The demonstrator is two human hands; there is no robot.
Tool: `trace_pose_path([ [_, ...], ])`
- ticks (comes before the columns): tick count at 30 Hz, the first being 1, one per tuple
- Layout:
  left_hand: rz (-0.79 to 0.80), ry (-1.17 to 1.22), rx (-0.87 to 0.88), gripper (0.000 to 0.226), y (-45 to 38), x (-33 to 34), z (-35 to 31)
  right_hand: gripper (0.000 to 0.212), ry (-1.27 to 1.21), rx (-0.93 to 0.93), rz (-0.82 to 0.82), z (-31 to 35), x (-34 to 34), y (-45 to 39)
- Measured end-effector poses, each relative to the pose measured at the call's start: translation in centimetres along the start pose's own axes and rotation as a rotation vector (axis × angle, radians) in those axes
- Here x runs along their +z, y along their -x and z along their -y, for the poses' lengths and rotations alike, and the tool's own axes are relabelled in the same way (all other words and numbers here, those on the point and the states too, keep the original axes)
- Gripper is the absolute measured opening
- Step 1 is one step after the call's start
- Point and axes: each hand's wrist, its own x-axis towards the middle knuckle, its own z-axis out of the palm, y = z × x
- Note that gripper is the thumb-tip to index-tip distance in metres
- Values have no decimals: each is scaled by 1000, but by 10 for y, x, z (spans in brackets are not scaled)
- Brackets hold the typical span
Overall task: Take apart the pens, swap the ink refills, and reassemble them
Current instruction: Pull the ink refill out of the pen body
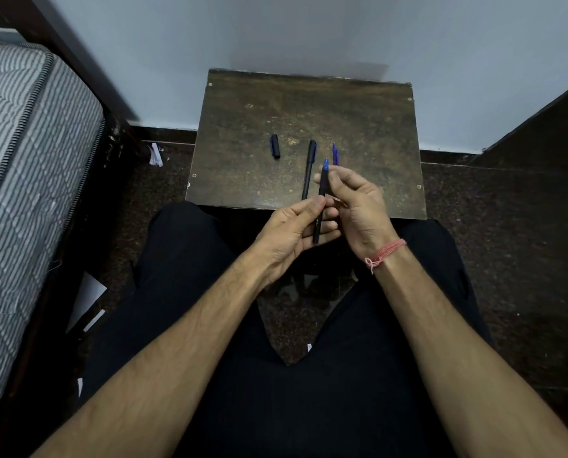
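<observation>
- The blue-tipped piece (335, 154) lying at 12 o'clock from my right hand (358, 203) is partly covered by that hand's fingers; I see only its pointed far end, so I cannot tell whether it is a bare refill or a pen front.
- The lower part of the black pen (320, 203) I hold is partly masked by my left hand (292, 231), and its blue tip is small and soft in focus.
- My left hand grips the pen's barrel, thumb and forefinger pinching it near the middle, the remaining fingers cupped beneath the lower end.
- My right hand pinches the same pen nearer its blue tip, fingers curled around it from 3 o'clock.
- That pen stands nearly upright above the near edge of the small wooden table (243, 127), tip pointing to 12 o'clock.
- A second black pen (309, 169), capped, lies on the table just at 9 o'clock of the held one, apart from both hands.
- A dark blue cap (274, 146) lies farther off at 10 o'clock.
</observation>
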Motion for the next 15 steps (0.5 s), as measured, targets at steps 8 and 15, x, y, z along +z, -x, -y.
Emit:
trace_pose_path([
  [8,-44,-135,52,29,-2,-5,7,43,109,-77,-56,1,-1,3],
  [15,-71,-207,82,29,0,-9,6,52,58,-6,17,2,6,4],
])
